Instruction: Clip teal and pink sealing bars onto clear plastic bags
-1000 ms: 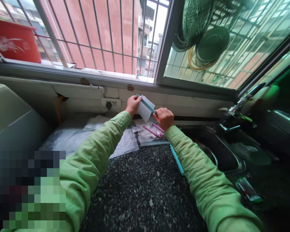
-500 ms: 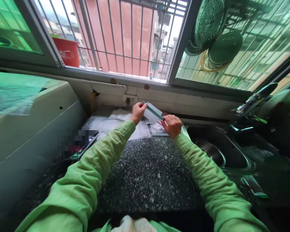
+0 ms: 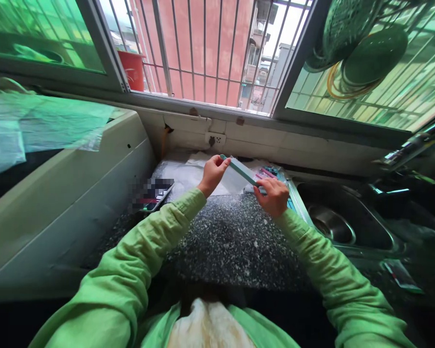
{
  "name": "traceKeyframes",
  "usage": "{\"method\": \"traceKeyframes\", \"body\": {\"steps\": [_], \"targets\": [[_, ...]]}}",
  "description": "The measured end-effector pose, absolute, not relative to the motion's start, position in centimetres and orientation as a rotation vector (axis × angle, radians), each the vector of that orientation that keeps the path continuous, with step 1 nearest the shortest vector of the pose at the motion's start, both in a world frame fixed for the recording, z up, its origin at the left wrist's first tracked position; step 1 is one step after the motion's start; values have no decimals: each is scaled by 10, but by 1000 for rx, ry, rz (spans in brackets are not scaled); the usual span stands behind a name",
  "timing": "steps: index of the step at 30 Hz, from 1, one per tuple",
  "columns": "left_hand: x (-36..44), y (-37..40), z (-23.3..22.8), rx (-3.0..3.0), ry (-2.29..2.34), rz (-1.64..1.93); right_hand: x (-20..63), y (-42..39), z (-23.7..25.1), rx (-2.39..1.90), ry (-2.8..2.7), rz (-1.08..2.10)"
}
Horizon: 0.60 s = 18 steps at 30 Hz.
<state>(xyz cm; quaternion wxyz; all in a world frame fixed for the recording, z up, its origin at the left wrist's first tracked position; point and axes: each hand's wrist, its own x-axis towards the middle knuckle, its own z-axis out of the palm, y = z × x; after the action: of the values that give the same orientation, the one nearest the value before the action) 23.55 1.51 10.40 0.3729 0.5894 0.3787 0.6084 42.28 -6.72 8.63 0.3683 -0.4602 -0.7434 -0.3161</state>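
A long, narrow teal strip point(image 3: 243, 173) slants down to the right above the back of the counter. Its upper left end is pinched between the thumb and fingers of my left hand point(image 3: 214, 174). My right hand point(image 3: 273, 195) grips the lower right end, fingers closed around it. Whitish, translucent sheet material point(image 3: 234, 182) shows beside the strip; whether it is joined to the strip I cannot tell. Behind my right hand lie clear packets point(image 3: 271, 171) with pink and teal pieces. Flat white plastic bags point(image 3: 176, 169) spread out behind my left hand.
Speckled dark countertop point(image 3: 224, 241) lies below my hands. On the right are a metal sink point(image 3: 355, 203), a faucet point(image 3: 406, 150) and a small packet point(image 3: 400, 275). A pale appliance point(image 3: 105, 179) stands left, near a partly blurred dark tray point(image 3: 161, 197). A barred window rises behind.
The whole view has shifted, so the scene sits farther right. Both hands still hold the strip, which now shows its broad teal side more. More of the packets behind my right hand shows.
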Motion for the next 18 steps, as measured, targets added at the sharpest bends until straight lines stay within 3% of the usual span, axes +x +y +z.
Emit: {"method": "traceKeyframes", "body": {"steps": [18], "targets": [[158,-49,100,1697,1033,1570,357,-111,62,-1078,-1840,-492]]}}
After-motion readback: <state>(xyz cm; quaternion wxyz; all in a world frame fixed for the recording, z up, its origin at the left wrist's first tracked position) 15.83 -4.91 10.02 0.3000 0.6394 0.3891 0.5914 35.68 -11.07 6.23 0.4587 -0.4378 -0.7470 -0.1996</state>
